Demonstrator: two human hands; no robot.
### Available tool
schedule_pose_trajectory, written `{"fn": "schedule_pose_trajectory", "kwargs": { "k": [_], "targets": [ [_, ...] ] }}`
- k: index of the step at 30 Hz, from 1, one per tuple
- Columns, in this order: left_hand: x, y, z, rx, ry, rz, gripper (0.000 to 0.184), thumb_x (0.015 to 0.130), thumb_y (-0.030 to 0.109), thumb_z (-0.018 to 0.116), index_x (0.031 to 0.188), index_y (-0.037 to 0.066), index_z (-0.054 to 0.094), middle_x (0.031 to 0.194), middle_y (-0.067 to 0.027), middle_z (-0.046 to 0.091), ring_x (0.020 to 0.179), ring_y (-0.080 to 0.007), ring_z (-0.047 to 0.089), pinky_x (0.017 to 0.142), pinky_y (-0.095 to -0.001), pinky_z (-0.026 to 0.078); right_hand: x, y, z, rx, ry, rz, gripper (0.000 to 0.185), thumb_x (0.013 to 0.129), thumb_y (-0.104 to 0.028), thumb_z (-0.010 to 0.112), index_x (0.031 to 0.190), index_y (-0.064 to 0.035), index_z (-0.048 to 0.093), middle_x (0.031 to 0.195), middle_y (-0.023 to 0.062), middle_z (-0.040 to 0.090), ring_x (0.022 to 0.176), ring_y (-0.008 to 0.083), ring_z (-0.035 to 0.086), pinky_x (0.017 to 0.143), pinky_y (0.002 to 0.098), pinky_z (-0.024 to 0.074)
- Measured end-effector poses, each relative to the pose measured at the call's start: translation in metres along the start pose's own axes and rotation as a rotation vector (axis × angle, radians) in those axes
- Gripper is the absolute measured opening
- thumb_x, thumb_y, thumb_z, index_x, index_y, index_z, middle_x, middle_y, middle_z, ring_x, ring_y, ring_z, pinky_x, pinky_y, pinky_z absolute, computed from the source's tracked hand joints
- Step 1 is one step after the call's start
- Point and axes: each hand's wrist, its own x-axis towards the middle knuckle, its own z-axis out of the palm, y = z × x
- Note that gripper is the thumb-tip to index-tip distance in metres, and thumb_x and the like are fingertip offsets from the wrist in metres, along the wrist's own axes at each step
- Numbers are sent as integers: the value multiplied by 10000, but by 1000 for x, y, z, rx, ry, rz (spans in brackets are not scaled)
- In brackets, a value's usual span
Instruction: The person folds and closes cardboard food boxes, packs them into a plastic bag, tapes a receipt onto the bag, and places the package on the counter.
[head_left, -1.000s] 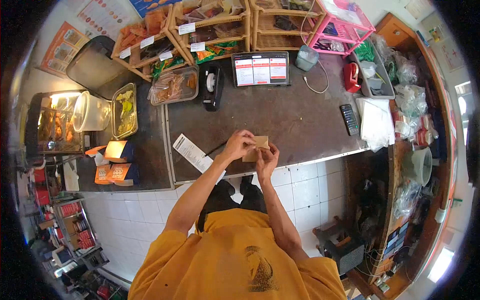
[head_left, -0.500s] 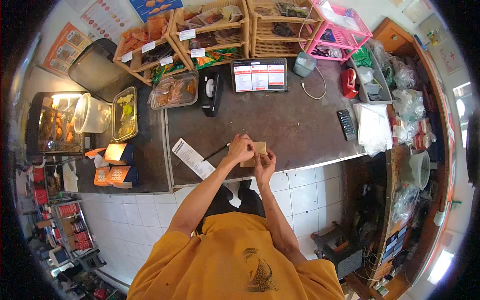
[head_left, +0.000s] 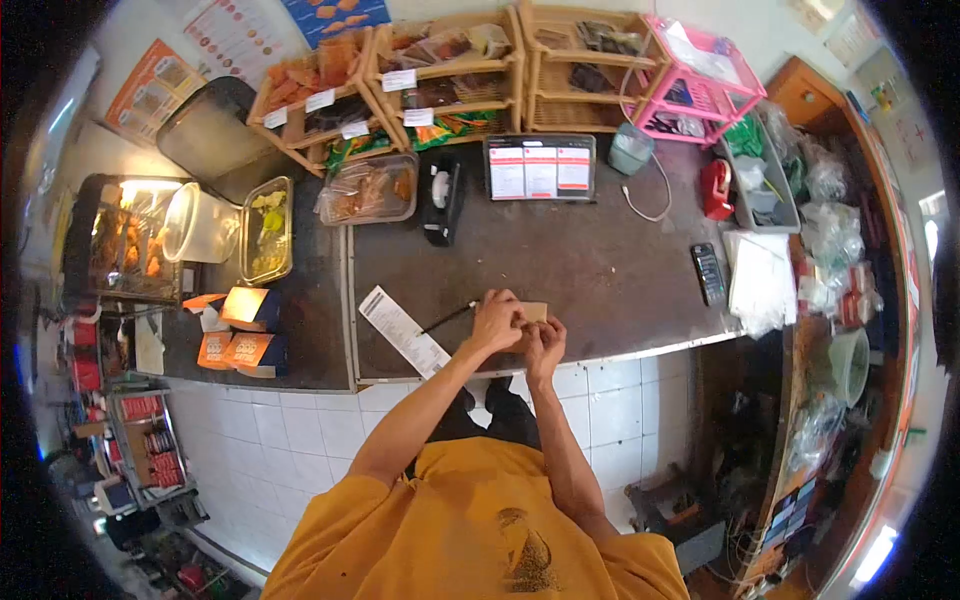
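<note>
At the counter's front edge, both my hands pinch a small brown paper piece (head_left: 536,311); whether it is a packet or a loose sheet I cannot tell. My left hand (head_left: 496,318) is closed on its left side, fingers curled. On the lower right side my right hand (head_left: 545,346) grips it between thumb and fingers. Much of the paper is hidden behind the fingers. Just left of my left hand lies a black pen (head_left: 448,318), its tip near a long printed receipt (head_left: 402,330) that lies flat on the dark counter (head_left: 600,250).
A tablet (head_left: 541,170) stands at the back beside a black tape dispenser (head_left: 440,205) and a tub of packets (head_left: 368,192). To the right are a phone (head_left: 708,275) and white bags (head_left: 757,280). Orange-and-blue boxes (head_left: 243,350) sit left.
The whole view has shifted slightly, so the counter appears lower and further right. My hands have drawn closer together on the brown paper, and less of it shows below the fingers.
</note>
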Motion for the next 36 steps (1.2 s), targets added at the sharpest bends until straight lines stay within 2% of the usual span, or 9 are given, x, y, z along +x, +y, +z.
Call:
{"fn": "schedule_pose_trajectory", "kwargs": {
  "k": [5, 7, 13, 22, 23, 29, 30, 31, 36],
  "targets": [
    [0, 6, 6, 88, 56, 72, 200, 630, 166, 715, 806, 72, 731, 985, -152, 639, 984, -376, 557, 854, -500, 449, 8, 22, -13, -443, 87, -357, 267, 876, -91, 705, 1076, 43, 589, 969, 101, 660, 825, 168, 609, 806, 315, 510],
    [-6, 18, -10, -18, 103, 51, 194, 567, 165, 724, 751, 103, 706, 900, -167, 651, 904, -400, 585, 791, -520, 446, 17, 36, -14, -87, 2, -258, 124, 874, -102, 672, 921, 12, 663, 849, 75, 668, 782, 168, 600, 771, 326, 518],
    [-1, -36, 60, -154, 170, 168, 285, 710, 52, 708, 966, 67, 583, 1128, -118, 485, 1170, -332, 427, 903, -525, 396, 36, 68, -46, -165, -242, -185, 368, 981, -273, 642, 1109, 70, 598, 1080, 155, 689, 972, 179, 632, 856, 369, 524],
    [4, -7, 31, -49, 137, 159, 158, 652, 101, 736, 697, 38, 598, 1011, -114, 525, 1058, -284, 481, 895, -432, 381, 28, 58, -61, -105, -353, -320, 525, 968, -219, 651, 1386, 5, 427, 1208, 213, 592, 1085, 295, 615, 889, 378, 541],
    [5, -8, 28, -164, 214, 213, 185, 662, 140, 734, 679, 42, 578, 898, -118, 541, 912, -283, 537, 787, -428, 420, 29, 52, -69, -113, -325, 15, 556, 941, -103, 625, 1434, -15, 383, 1390, 200, 496, 1250, 311, 517, 1035, 464, 442],
    [27, -32, 57, -209, 170, 227, 218, 645, 177, 765, 690, 32, 608, 776, -137, 550, 673, -318, 549, 598, -425, 426, 19, 50, -62, -242, -312, -231, 561, 913, -245, 728, 1339, 18, 477, 1190, 199, 571, 1111, 289, 590, 888, 376, 543],
    [27, -28, 47, -218, 132, 214, 208, 648, 170, 767, 709, 33, 624, 793, -138, 562, 699, -318, 565, 614, -422, 439, 23, 56, -65, -171, -311, -311, 564, 915, -263, 727, 1336, 19, 480, 1180, 192, 575, 1101, 285, 592, 880, 372, 545],
    [22, -22, 22, -229, 88, 204, 199, 652, 163, 769, 728, 33, 641, 811, -138, 575, 726, -318, 581, 631, -419, 451, 8, 25, -48, 270, -189, 107, 666, 891, -381, 736, 1343, 29, 469, 1182, 179, 587, 1073, 284, 596, 868, 379, 534],
    [3, -17, 3, -310, 67, 209, 254, 672, 96, 763, 921, 46, 749, 1078, -135, 668, 997, -322, 658, 848, -417, 533, 8, -4, -36, -197, -212, -211, 680, 837, -317, 767, 1316, 59, 465, 1149, 161, 584, 1044, 258, 592, 862, 358, 518]
  ]
}}
